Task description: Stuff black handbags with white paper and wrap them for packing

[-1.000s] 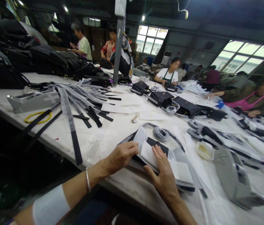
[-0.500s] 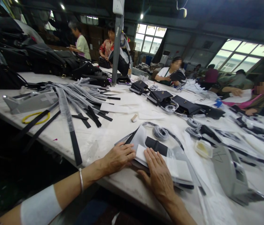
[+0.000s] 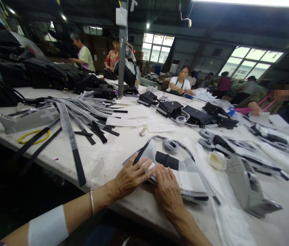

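A black handbag [image 3: 167, 160] lies flat in front of me, partly covered by a white wrapping sheet [image 3: 194, 182] and clear film. My left hand [image 3: 134, 176] rests on its near left part with the fingers stretched out over the white wrapping. Close beside it, my right hand [image 3: 168, 191] presses flat on the same sheet, fingers extended. The fingertips of both hands nearly meet. A film-wrapped coiled strap [image 3: 170, 146] sits just beyond the bag, and a dark strap arcs around it. The palms hide the bag's near edge.
Film-wrapped black straps [image 3: 75, 150] fan out on the left by a grey tape dispenser [image 3: 31, 118] and a yellow ring [image 3: 34, 136]. Another dispenser [image 3: 249, 191] and a small plastic tub [image 3: 217, 160] stand right. Black bags [image 3: 198, 115] lie farther back; co-workers sit around the table [image 3: 108, 153].
My left hand has slid right onto the white wrapping, closer to my right hand. The view has shifted slightly. Across the table, a co-worker no longer holds up a black bag.
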Available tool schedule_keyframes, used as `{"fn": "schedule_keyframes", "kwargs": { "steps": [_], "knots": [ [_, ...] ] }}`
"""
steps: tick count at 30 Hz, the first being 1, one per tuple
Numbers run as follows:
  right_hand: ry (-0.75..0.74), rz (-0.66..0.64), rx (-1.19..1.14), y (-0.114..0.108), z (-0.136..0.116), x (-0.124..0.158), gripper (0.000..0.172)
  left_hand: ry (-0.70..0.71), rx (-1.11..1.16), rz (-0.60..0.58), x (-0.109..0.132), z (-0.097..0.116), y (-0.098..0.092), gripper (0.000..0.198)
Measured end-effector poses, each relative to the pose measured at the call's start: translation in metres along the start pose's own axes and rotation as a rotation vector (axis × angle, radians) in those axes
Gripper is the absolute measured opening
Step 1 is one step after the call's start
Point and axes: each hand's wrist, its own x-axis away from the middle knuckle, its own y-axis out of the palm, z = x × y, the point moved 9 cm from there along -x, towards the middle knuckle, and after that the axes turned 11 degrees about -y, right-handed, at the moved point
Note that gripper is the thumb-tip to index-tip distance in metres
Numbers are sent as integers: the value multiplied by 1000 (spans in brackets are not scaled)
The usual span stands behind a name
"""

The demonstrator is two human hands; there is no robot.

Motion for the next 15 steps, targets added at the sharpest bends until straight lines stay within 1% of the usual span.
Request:
{"fn": "schedule_keyframes", "kwargs": {
  "steps": [2,4,5,7,9,10,12,14,15],
  "knots": [
    [-25,8,6,0,-1,0,43,51,21,15,-1,7,-2,38],
    [-39,5,20,0,-2,1,43,63,85,-18,-3,10,-1,33],
    [-43,6,26,0,-3,1,44,46,125,-64,-6,9,1,30],
    [-38,12,32,0,-3,2,46,-19,193,-202,-14,6,8,24],
    [-34,31,35,-1,-4,2,46,-85,242,-314,-28,4,12,19],
    [-30,44,31,-1,-4,2,45,-107,259,-332,-37,5,12,20],
    [-27,65,11,-2,-5,3,43,-121,257,-312,-56,6,12,24],
    [-22,71,-5,-2,-5,3,41,-96,201,-306,-70,6,19,29],
    [-17,71,-8,-1,-4,3,40,-75,161,-327,-73,5,26,29]
  ]
}}
